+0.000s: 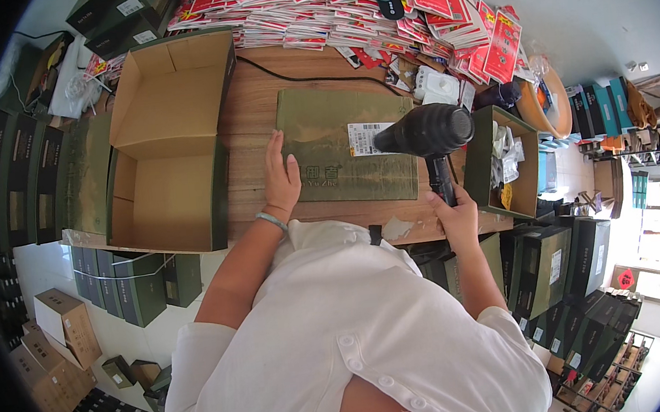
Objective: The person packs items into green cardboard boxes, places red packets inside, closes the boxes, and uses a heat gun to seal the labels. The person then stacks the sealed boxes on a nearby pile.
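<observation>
A black hair dryer [427,129] is in my right hand [455,214], whose fingers wrap round its handle. Its nozzle points left, over a white printed label [366,138] on a flat olive-green cardboard panel [326,178]. The nozzle hides the label's right end. My left hand [282,175] rests along the panel's left edge with its fingers stretched out and the thumb apart; it holds nothing. Left of that hand stands an opened green box [168,196] with a bare brown inside.
Stacks of red and white printed packets [311,13] line the table's back. A green box [509,158] of plastic-wrapped bits sits at the right, near an orange-rimmed tub [549,105]. A black cable [310,78] crosses the wooden table [245,107]. Stacked green boxes [135,284] flank the table.
</observation>
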{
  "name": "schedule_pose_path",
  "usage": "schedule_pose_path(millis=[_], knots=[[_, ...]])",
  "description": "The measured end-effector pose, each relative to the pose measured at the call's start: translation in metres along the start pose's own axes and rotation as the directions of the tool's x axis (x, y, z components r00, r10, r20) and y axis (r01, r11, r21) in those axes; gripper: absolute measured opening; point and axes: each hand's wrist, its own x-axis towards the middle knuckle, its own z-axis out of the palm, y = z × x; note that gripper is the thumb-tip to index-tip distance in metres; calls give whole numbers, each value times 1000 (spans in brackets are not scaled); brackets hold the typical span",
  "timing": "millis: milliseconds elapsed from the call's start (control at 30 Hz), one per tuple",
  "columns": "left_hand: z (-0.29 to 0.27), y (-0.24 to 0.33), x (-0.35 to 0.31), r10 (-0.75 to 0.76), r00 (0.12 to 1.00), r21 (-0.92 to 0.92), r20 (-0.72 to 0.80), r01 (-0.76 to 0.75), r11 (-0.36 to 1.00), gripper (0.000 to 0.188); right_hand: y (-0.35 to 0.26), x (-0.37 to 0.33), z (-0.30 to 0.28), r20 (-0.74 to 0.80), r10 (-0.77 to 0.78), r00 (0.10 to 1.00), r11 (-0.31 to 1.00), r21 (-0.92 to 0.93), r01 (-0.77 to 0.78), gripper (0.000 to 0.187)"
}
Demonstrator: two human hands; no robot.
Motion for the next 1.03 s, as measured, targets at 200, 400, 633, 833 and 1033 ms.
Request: schedule_pose_path(millis=[200,400,633,833,1033], knots=[[0,0,0,6,1000,-12,3,-6,1000,48,-3,-10,-6,-57,-30,998,999,-32,28,37],[-1,1,0,6,1000,-3,9,-6,1000,49,0,-14,-8,9,37,999,999,-29,-36,43],[-1,-1,1,-6,1000,-1,17,6,1000,49,8,-13,11,113,-61,992,998,-20,64,49],[-1,1,0,-15,1000,6,11,15,1000,49,-5,-10,24,134,-35,990,992,-119,51,36],[-2,-1,0,-16,1000,0,17,16,1000,50,-15,-5,34,124,-4,992,999,-52,10,27]])
